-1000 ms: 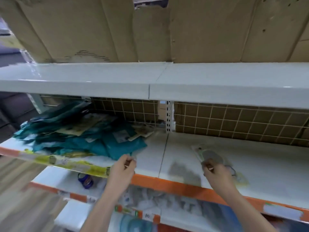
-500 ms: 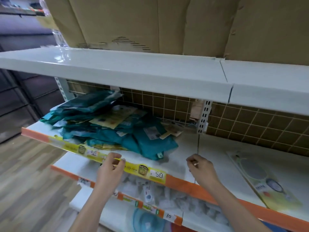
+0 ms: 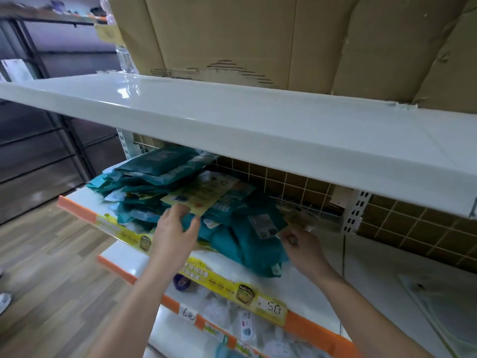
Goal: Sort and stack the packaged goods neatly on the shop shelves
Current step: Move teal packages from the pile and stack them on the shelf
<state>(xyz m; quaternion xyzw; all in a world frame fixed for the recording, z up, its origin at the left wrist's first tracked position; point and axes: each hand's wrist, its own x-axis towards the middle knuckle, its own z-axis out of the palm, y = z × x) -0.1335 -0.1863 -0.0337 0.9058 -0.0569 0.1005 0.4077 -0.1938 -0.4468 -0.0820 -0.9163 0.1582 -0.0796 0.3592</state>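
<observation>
A loose heap of teal packets (image 3: pixel 240 236) lies on the middle shelf (image 3: pixel 304 288), with a yellow card packet (image 3: pixel 204 195) on top. My left hand (image 3: pixel 175 233) reaches into the heap, its fingers touching the front edge of the yellow card packet. My right hand (image 3: pixel 302 244) is at the heap's right side, its fingers curled and pinching the edge of a small pale packet (image 3: pixel 299 218). A flat clear-fronted packet (image 3: pixel 438 306) lies alone on the same shelf at the far right.
A bare white shelf (image 3: pixel 232 112) hangs just above the heap, with cardboard boxes (image 3: pixel 258 37) on it. A wire grid (image 3: pixel 296 182) backs the middle shelf. A lower shelf (image 3: pixel 219 332) holds pale packets and a small purple item (image 3: pixel 182 281). Wooden floor lies to the left.
My view has swung left toward the teal heap. Both hands moved up from the shelf's front edge into the heap; the left now touches the yellow packet, the right pinches a small packet.
</observation>
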